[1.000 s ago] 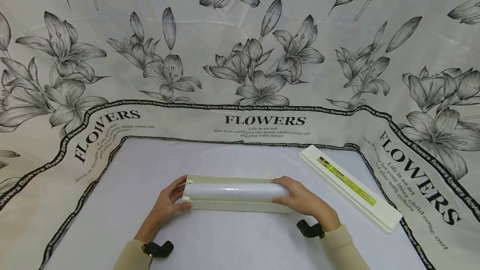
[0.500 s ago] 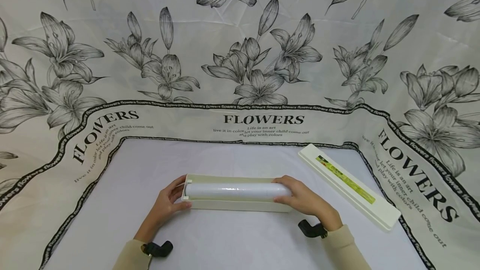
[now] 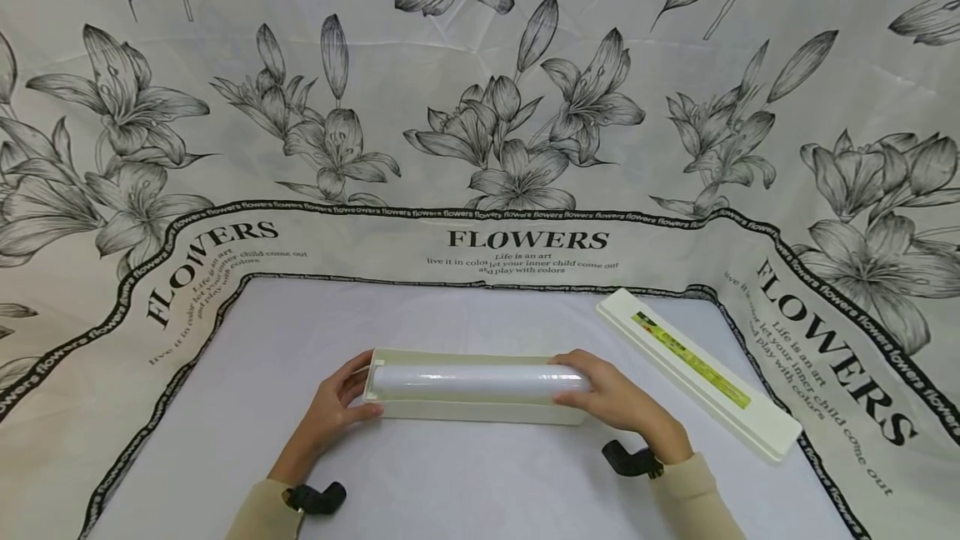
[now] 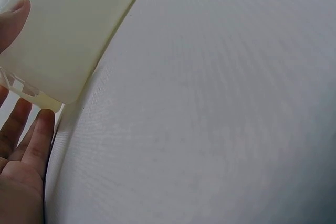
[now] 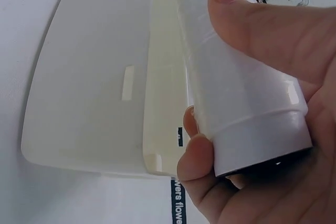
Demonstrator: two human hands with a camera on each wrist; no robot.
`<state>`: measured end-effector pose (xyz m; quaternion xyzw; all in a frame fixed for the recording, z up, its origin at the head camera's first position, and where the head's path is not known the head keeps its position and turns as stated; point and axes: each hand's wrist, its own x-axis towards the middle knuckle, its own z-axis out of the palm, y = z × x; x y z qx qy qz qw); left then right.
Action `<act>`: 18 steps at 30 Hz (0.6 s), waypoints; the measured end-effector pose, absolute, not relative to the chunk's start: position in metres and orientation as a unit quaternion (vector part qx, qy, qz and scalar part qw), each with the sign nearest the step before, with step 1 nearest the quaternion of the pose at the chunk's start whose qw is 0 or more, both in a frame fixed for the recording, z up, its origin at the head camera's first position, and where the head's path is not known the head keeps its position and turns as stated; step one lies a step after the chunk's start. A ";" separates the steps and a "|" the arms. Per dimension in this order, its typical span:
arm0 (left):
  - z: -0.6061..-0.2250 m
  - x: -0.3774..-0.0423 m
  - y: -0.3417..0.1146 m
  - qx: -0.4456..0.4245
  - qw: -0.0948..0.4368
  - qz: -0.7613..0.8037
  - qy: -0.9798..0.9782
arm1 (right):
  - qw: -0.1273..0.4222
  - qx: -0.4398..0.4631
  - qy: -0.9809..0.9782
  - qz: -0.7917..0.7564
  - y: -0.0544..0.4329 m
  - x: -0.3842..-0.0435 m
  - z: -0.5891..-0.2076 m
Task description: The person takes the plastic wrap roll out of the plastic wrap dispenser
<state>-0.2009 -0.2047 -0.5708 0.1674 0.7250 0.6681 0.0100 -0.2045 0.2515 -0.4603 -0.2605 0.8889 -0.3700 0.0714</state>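
Note:
A long cream-white cling film dispenser box (image 3: pixel 480 412) lies lengthwise in front of me, its top off. Inside it is a shiny white roll of cling film (image 3: pixel 472 378). My left hand (image 3: pixel 335 400) grips the box's left end, thumb on the near wall and fingers at the end. In the left wrist view the thumb (image 4: pixel 13 22) presses the box wall. My right hand (image 3: pixel 611 397) grips the roll's right end, which the right wrist view shows raised beside the box, with thumb and fingers round the roll (image 5: pixel 247 87). The roll's left end sits within the box.
The white lid (image 3: pixel 697 377) with a yellow-green label lies slantwise at the right, close to my right hand. A white cloth surface (image 3: pixel 450 482) lies below, edged by a floral printed fabric (image 3: pixel 525 148) that rises behind. Each wrist wears a black camera (image 3: pixel 318 498).
My right hand has shifted slightly to the right, and the roll's right end has moved with it. The left hand, box and lid stay in place.

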 end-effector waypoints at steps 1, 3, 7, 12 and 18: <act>-0.571 -0.201 -0.205 0.167 0.010 0.668 0.725 | 0.071 -0.260 0.888 -0.372 0.252 -0.204 -0.460; -0.572 -0.201 -0.205 0.166 0.010 0.668 0.725 | 0.071 -0.257 0.887 -0.376 0.253 -0.204 -0.460; -0.572 -0.201 -0.206 0.167 0.011 0.670 0.723 | 0.073 -0.245 0.889 -0.379 0.255 -0.204 -0.462; -0.572 -0.200 -0.205 0.166 0.010 0.671 0.722 | 0.065 -0.243 0.891 -0.378 0.257 -0.204 -0.462; -0.571 -0.200 -0.205 0.165 0.009 0.667 0.726 | 0.056 -0.243 0.891 -0.380 0.260 -0.204 -0.461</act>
